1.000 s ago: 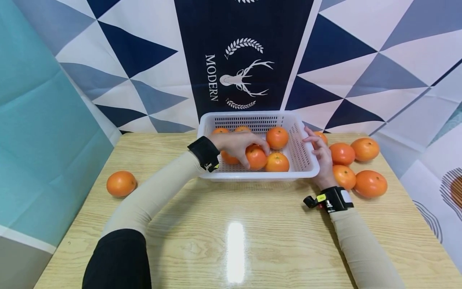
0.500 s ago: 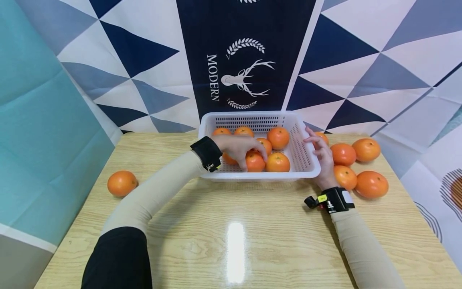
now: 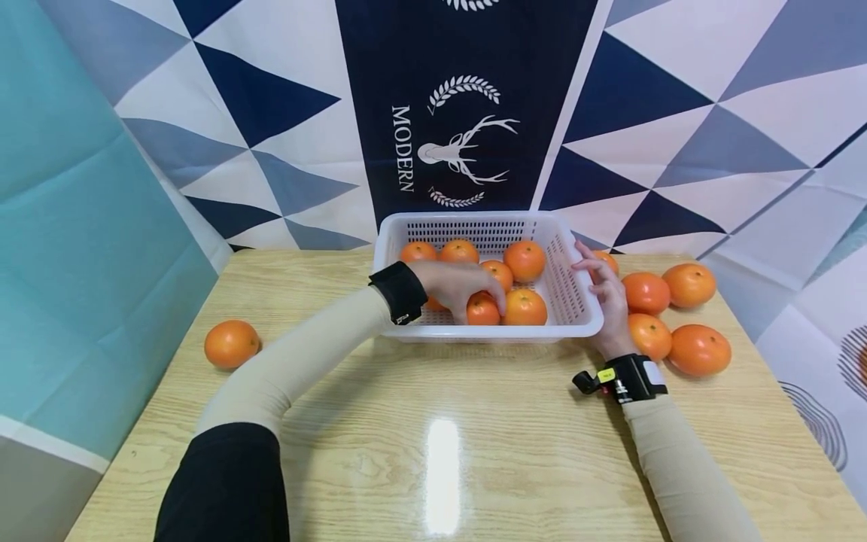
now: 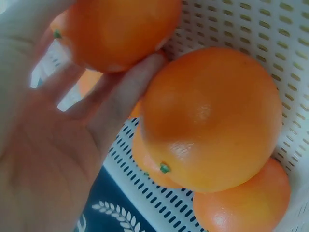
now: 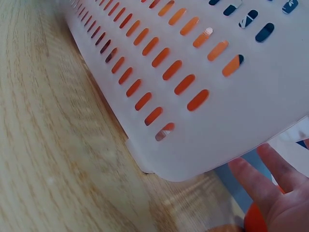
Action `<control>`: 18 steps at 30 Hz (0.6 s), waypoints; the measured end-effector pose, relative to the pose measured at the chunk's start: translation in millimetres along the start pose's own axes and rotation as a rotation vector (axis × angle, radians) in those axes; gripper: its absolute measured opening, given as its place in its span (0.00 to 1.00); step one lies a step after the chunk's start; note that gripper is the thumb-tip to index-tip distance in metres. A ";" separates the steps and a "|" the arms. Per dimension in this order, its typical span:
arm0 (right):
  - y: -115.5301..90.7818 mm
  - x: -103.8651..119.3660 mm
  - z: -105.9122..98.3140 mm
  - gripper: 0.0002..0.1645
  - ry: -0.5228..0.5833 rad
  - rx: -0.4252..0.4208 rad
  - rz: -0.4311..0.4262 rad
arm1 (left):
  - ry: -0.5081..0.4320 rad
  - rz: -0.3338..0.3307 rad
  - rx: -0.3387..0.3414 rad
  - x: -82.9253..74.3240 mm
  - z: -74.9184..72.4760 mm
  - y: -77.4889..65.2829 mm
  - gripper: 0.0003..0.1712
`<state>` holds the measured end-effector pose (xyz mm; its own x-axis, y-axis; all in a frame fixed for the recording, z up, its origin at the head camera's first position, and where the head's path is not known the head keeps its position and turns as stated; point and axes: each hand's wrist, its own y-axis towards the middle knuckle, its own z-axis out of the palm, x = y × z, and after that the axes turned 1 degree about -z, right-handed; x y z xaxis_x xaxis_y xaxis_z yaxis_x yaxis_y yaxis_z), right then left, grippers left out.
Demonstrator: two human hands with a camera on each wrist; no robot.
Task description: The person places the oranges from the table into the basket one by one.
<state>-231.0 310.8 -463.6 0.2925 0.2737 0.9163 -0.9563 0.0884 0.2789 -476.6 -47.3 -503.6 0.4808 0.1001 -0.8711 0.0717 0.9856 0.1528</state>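
A white perforated plastic basket (image 3: 488, 331) stands at the back of the table with several oranges in it. My left hand (image 3: 455, 286) reaches in over its front rim and grips one orange (image 3: 483, 309) near the front wall. In the left wrist view, fingers curl round that orange (image 4: 120, 34), and a larger-looking orange (image 4: 212, 121) lies right beside the fingertips. My right hand (image 3: 609, 305) is at the basket's right end, fingers extended against it. The right wrist view has two fingertips of this hand (image 5: 277, 188) at the basket's edge.
To the right of the basket, several oranges (image 3: 646, 293) lie in a group beside my right hand. One lone orange (image 3: 232, 344) sits at the left of the wooden table (image 3: 379, 444). A patterned cloth (image 3: 284, 83) hangs behind the basket.
My left hand has moved the gripped orange slightly down toward the basket's front wall, uncovering more of the orange behind it. The right hand stays at the basket's right end.
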 end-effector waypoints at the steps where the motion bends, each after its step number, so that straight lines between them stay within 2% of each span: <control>1: 0.0 -1.1 0.1 0.39 0.001 0.001 -0.001 | -0.020 0.036 0.019 2.8 0.4 -0.7 0.15; 3: -0.2 -1.8 0.3 0.39 0.003 0.004 -0.001 | -0.068 0.076 0.059 5.8 1.7 -0.7 0.14; 9: -0.3 -0.6 0.2 0.39 0.006 0.005 0.005 | -0.143 0.157 0.038 14.0 8.8 1.4 0.13; 16: -0.4 -0.8 0.0 0.39 -0.016 0.005 -0.008 | -0.122 0.260 0.037 24.3 6.6 1.5 0.13; 18: -0.4 -0.8 0.4 0.39 -0.019 0.006 -0.009 | -0.116 0.242 0.046 23.3 2.6 1.6 0.12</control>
<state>-230.8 310.2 -464.3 0.3012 0.2545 0.9190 -0.9536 0.0845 0.2891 -463.0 -43.7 -522.4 0.5858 0.3133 -0.7475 -0.0196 0.9275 0.3733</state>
